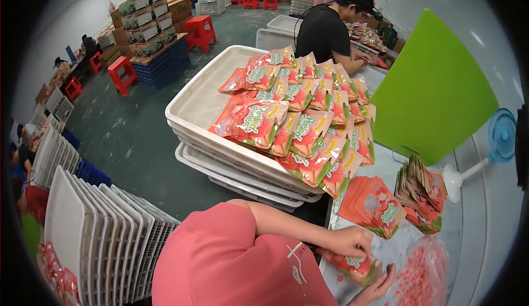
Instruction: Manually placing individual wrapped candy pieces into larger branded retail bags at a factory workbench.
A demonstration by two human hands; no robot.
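Many plump pouches [306, 132] beside the table [453, 218]

To the left, a white tray [190, 94] carries them overlapped, presumably to save room. An upright green board [435, 91] hides whatever lies behind it. A clear bag [421, 275] of red pieces sits near right; flat pouches [374, 207] lie fanned beyond, perhaps for easy picking. Left of the bag, the left hand [351, 241] pinches a single pouch [357, 271]; the right hand [379, 288] curls at its edge, contact unclear.

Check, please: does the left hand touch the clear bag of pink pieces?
Apart: the head view shows bare table between the left hand and the clear bag.
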